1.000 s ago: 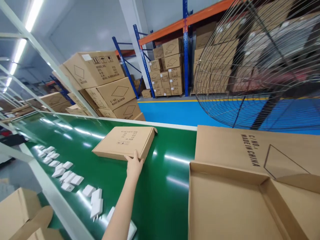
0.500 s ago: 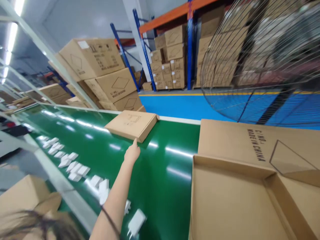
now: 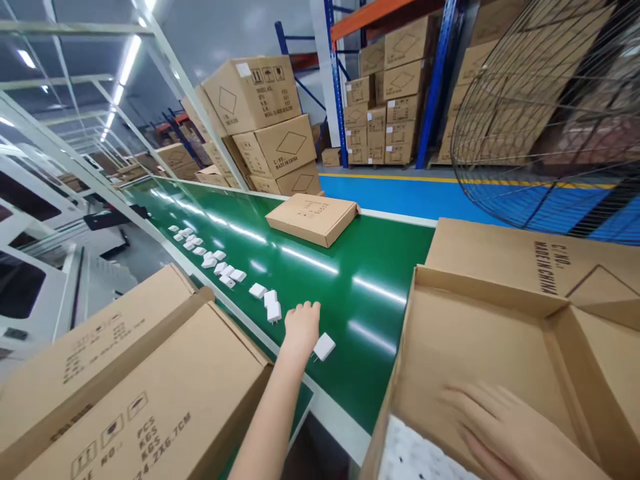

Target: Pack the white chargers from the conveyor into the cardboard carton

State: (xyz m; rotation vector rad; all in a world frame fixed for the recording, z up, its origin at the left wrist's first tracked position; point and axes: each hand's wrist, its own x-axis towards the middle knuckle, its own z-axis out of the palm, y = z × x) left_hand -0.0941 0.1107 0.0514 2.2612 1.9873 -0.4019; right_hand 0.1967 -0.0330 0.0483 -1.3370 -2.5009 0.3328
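Note:
My left hand [image 3: 303, 327] is over the green belt [image 3: 360, 313], its fingers curled downward, between a lone white plug adapter [image 3: 325, 347] on its right and a line of several white adapters [image 3: 273, 311] on its left. Whether anything is under those fingers is hidden. My right hand [image 3: 493, 423], blurred, hovers over the inside of an open cardboard box [image 3: 480, 340] with its fingers spread and nothing in them. White pieces [image 3: 417, 453] packed close together show at the box's near left corner.
A flat closed carton [image 3: 313, 217] lies on the belt's far side. Large cartons [image 3: 195, 393] stand at the near left. Stacked boxes [image 3: 277, 147] rise behind the belt, and a wire-caged fan [image 3: 545, 133] is at the upper right.
The view has shifted. My left hand has moved back from pointing at the flat carton to beside the adapters. My right hand has come into view over the open box.

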